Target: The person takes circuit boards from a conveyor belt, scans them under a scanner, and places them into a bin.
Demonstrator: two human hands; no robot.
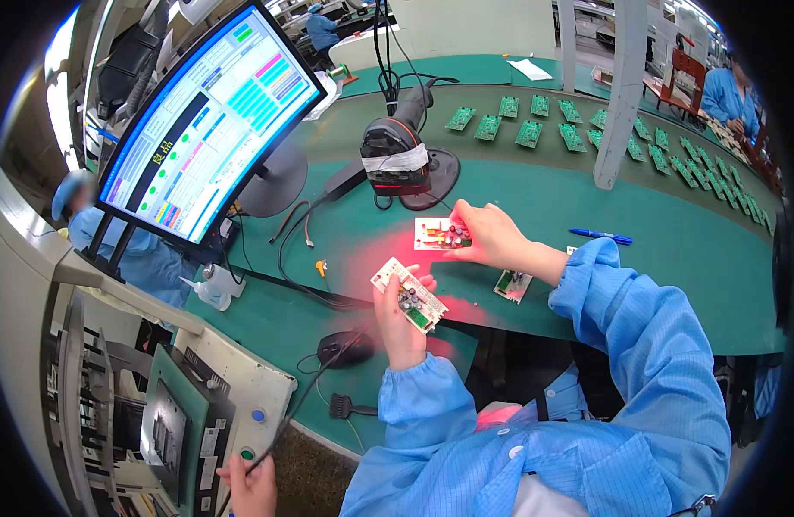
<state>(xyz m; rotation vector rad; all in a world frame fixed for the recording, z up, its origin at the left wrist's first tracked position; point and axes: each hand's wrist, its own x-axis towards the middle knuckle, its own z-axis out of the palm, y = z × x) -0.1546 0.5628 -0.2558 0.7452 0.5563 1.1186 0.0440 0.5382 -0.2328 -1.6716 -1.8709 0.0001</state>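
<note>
My left hand [399, 323] holds a small white circuit board [410, 295] tilted upward, lit red by the scanner. My right hand [493, 234] grips a second white circuit board [440, 233] by its right end, held flat just above the green table [673, 258]. Both boards sit below the black handheld scanner [397, 153] standing on its round base. A third small board [512, 285] lies on the table by my right wrist. Both arms wear blue sleeves.
A large tilted monitor [209, 129] stands at the left. Cables and a black mouse [345, 348] lie near the table's front edge, and a blue pen [600, 234] at the right. Several green boards [529, 131] line the back belt. Co-workers in blue sit left [87, 226] and far right [726, 93]. Another hand [252, 488] holds a cable at the bottom.
</note>
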